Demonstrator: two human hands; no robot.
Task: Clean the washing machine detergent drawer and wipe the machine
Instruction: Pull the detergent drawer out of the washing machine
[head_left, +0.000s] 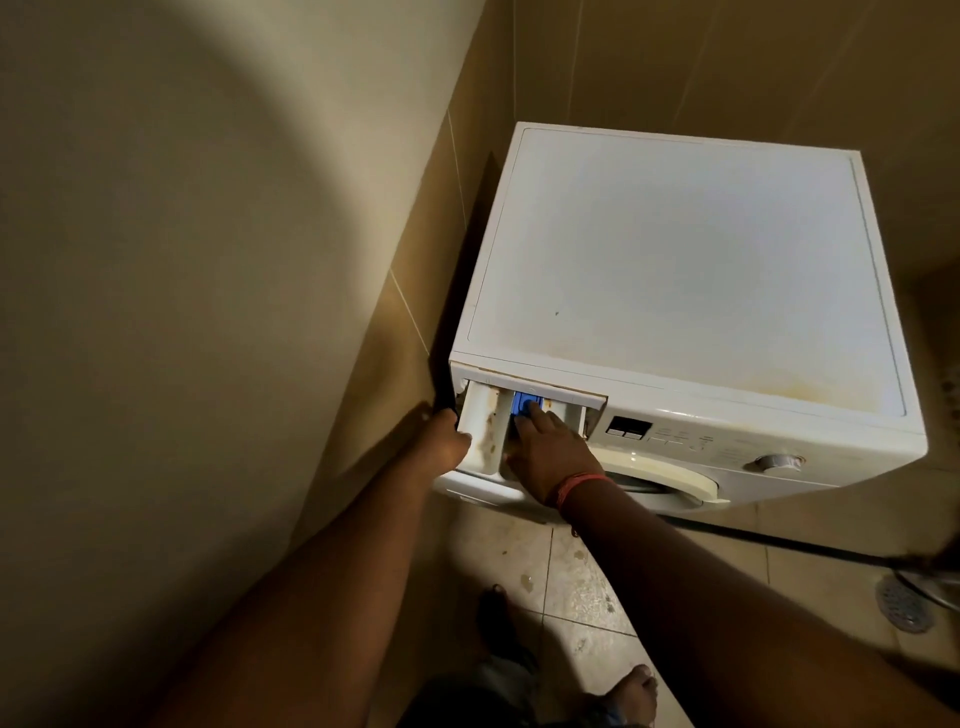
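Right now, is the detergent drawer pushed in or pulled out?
Pulled out. The detergent drawer projects from the washing machine, compartments exposed; the left hand grips its side and the right hand touches the blue insert.

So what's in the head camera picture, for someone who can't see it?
A left hand grips the pulled-out, stained white plastic detergent drawer of a white front-loading washing machine, while the right hand presses fingers on the blue plastic insert inside.
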